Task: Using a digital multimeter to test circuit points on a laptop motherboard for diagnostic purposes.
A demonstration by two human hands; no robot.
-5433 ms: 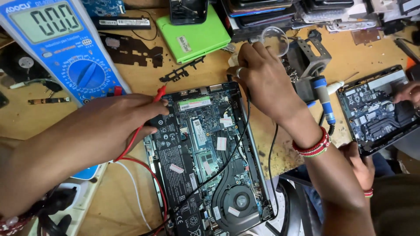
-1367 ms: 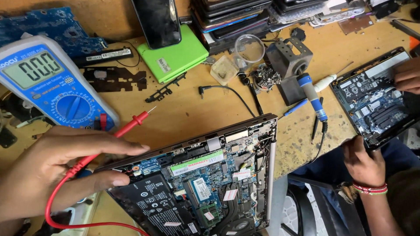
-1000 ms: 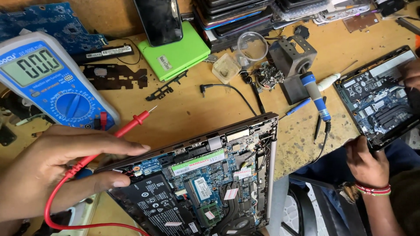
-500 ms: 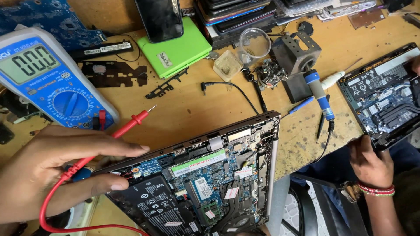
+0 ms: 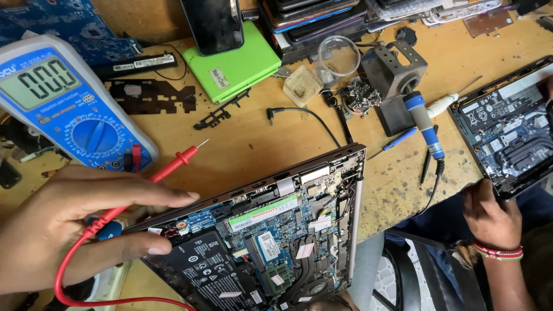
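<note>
An opened laptop (image 5: 271, 242) with its bottom cover off is tilted up, showing the blue board, black battery and fan. My left hand (image 5: 86, 224) grips its left corner between thumb and fingers. The same hand also holds the red test probe (image 5: 173, 164), whose tip points up and right over the bench. The red lead (image 5: 63, 282) loops below my wrist. A blue digital multimeter (image 5: 69, 103) lies at the upper left. Only a sliver of skin (image 5: 325, 303) shows at the laptop's near edge, perhaps my right hand.
Another person's hand (image 5: 489, 216) with a red bracelet holds a second opened laptop (image 5: 507, 132) at the right. On the wooden bench lie a green case (image 5: 236, 63), a black phone (image 5: 213, 23), a soldering iron (image 5: 423, 124), a metal stand (image 5: 391, 72) and a loose power plug (image 5: 273, 112).
Earlier the laptop lay flat with a hand reaching across its top; it has since been tilted up. In the last second only the view has shifted slightly.
</note>
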